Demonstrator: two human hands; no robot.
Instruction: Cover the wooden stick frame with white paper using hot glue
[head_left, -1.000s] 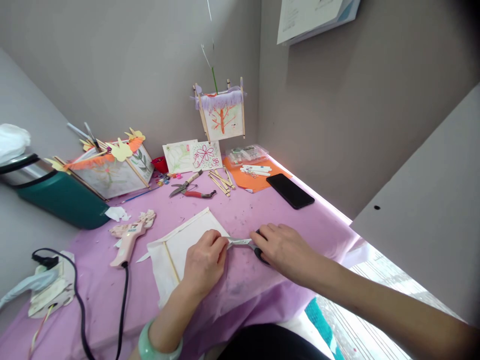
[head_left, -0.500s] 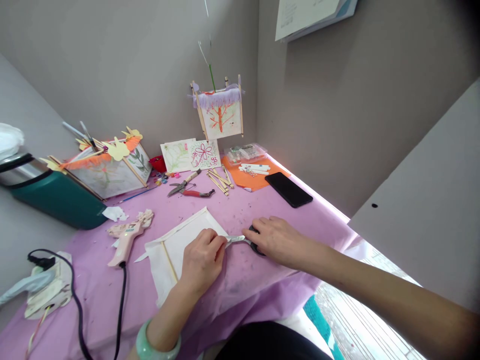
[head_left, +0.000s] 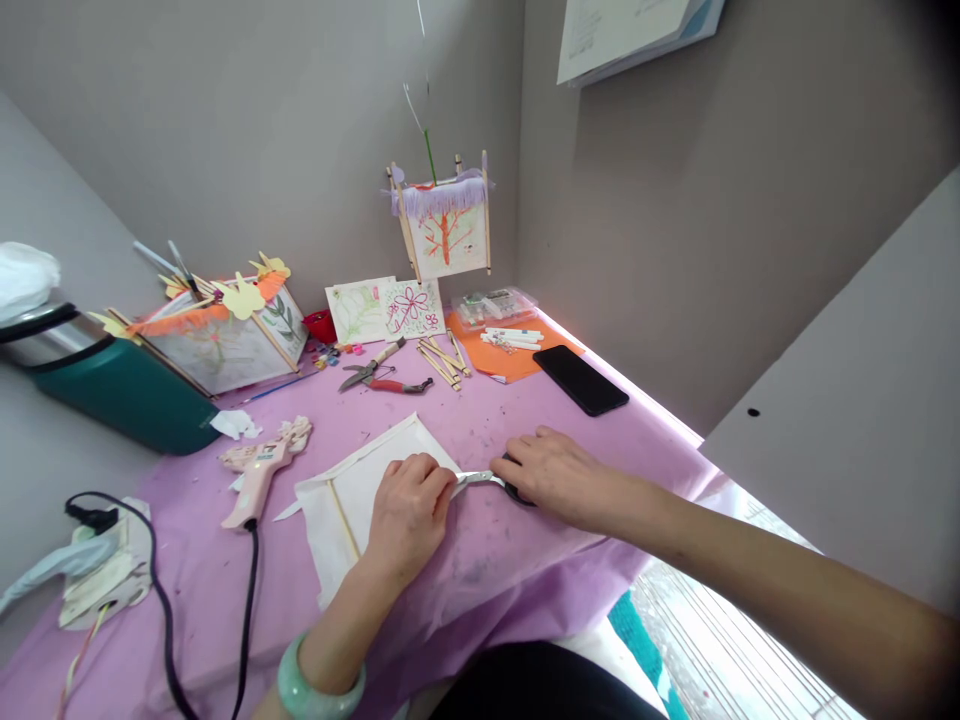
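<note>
My right hand [head_left: 551,475] is closed around the dark handles of a pair of scissors [head_left: 480,478], whose blades point left at the edge of some white paper. The white paper [head_left: 367,470] lies on the table with thin wooden sticks along it, one of them a pale stick [head_left: 343,520] near its left side. My left hand [head_left: 411,505] rests over the paper's right part, fingers pinched on its edge beside the blade tips. Its fingers hide the tips and part of the paper. A narrow white strip juts from the paper's left side.
A pink glue gun [head_left: 259,480] with a black cord lies left of the paper. Beyond are pruning shears [head_left: 382,375], wooden sticks [head_left: 441,362], a black phone [head_left: 581,380] and orange paper [head_left: 480,355]. A teal bottle [head_left: 127,395] and a decorated paper lantern [head_left: 217,350] occupy the left.
The view has shifted slightly, moving everything a little to the right in the picture. Both hands keep nearly the same place at the paper's edge, with the scissors still held.
</note>
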